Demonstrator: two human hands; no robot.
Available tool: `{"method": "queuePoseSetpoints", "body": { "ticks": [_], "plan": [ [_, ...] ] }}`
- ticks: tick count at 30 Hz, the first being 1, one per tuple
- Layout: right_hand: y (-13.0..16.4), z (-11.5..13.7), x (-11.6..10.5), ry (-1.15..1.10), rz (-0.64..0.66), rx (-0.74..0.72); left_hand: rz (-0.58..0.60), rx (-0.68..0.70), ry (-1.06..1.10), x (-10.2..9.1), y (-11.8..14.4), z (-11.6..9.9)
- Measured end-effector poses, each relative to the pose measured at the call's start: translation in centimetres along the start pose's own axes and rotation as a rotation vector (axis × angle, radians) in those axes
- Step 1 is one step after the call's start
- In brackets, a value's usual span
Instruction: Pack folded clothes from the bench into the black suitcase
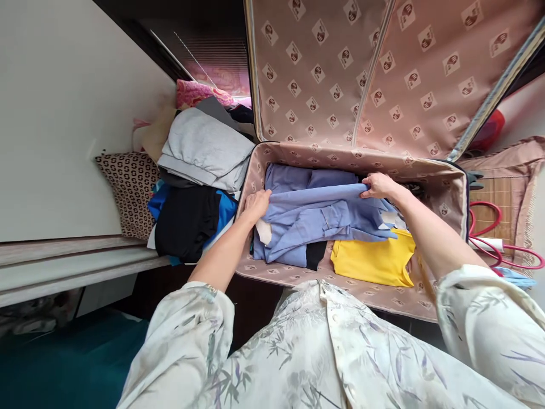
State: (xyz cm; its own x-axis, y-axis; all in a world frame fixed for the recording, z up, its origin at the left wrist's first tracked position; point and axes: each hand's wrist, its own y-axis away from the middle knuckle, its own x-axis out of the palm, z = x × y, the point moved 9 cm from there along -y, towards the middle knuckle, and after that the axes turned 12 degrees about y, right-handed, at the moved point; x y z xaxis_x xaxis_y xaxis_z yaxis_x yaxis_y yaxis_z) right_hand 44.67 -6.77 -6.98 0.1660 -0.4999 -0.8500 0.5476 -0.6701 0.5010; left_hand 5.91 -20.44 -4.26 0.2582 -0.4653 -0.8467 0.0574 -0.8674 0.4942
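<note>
A blue-purple garment with a pocket is stretched between my two hands inside an open suitcase. Its left end is gripped by my left hand, close to the suitcase's left wall. My right hand pinches the top edge farther right. Folded cloth of the same colour lies behind the garment. Under its front edge a black piece of cloth shows. A yellow garment lies flat at the front right of the suitcase, partly covered by the blue-purple one.
The suitcase lid stands raised at the back. Left of the suitcase are folded grey clothes, black clothes and a patterned cushion. On the right lie a pink-red cord or tube and a woven mat.
</note>
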Motion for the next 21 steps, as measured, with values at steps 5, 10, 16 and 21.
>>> {"method": "queuePoseSetpoints", "body": {
  "ticks": [5,10,16,21],
  "plan": [
    [0.6,-0.8,3.6,-0.305,0.123,0.051,-0.051,-0.081,-0.074,1.8,-0.6,-0.6],
    [2.4,-3.4,5.3,-0.284,0.164,0.041,-0.107,-0.053,-0.135,2.7,-0.1,0.0],
    [3.6,-3.1,8.3,-0.075,0.116,0.128,-0.12,0.008,-0.142,3.1,-1.5,-1.2],
    [4.1,-1.7,7.9,0.013,-0.119,0.234,-0.133,0.055,-0.08,3.9,-2.5,-2.5]
  ]
}}
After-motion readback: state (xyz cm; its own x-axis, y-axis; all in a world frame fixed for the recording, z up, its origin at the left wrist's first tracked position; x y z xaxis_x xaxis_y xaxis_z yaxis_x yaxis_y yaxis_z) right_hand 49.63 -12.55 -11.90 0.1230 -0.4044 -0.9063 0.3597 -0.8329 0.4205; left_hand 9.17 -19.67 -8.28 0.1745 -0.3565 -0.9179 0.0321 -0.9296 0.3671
